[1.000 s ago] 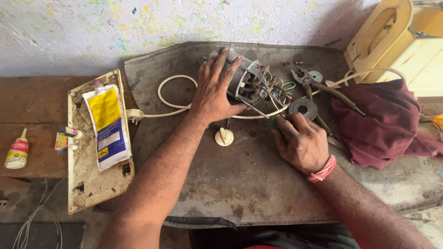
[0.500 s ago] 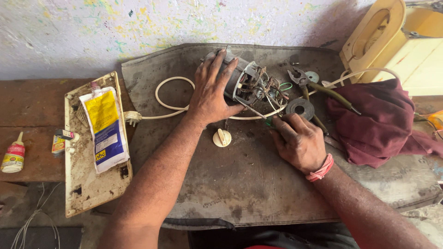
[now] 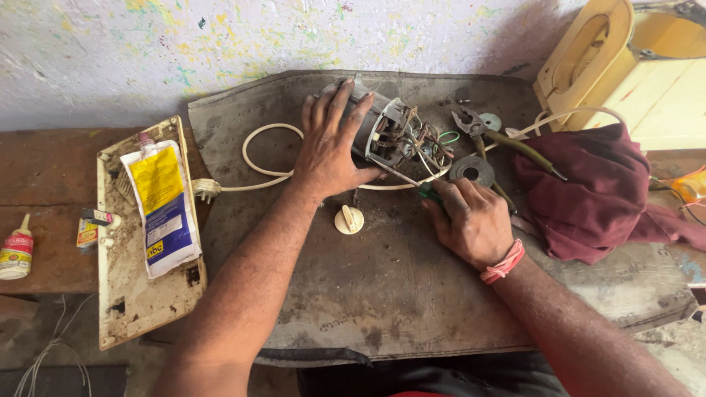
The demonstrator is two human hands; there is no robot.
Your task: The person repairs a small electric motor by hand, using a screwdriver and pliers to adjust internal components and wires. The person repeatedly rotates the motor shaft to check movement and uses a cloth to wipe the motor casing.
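Note:
My left hand [image 3: 332, 140] lies flat over a small electric motor [image 3: 393, 136] with exposed wires, holding it down on a dark rubber mat [image 3: 382, 294]. My right hand [image 3: 472, 220] grips a green-handled screwdriver [image 3: 426, 192]; its thin metal shaft points up-left into the base of the motor. A black ring-shaped part [image 3: 473, 170] lies just above my right hand. A cream round knob [image 3: 348, 220] rests on the mat between my hands. A white power cord [image 3: 257, 154] loops left of the motor and ends in a plug [image 3: 205, 189].
Pliers [image 3: 493, 132] lie right of the motor beside a maroon cloth [image 3: 588, 191]. A cream appliance housing [image 3: 625, 66] stands at the back right. At left, a dirty cream panel [image 3: 140, 287] bears a yellow-and-white tube [image 3: 162, 209]; a small glue bottle [image 3: 16, 250] stands on the wooden bench.
Both hands keep their hold on the motor and the screwdriver. The view has shifted slightly; nothing on the mat has visibly moved.

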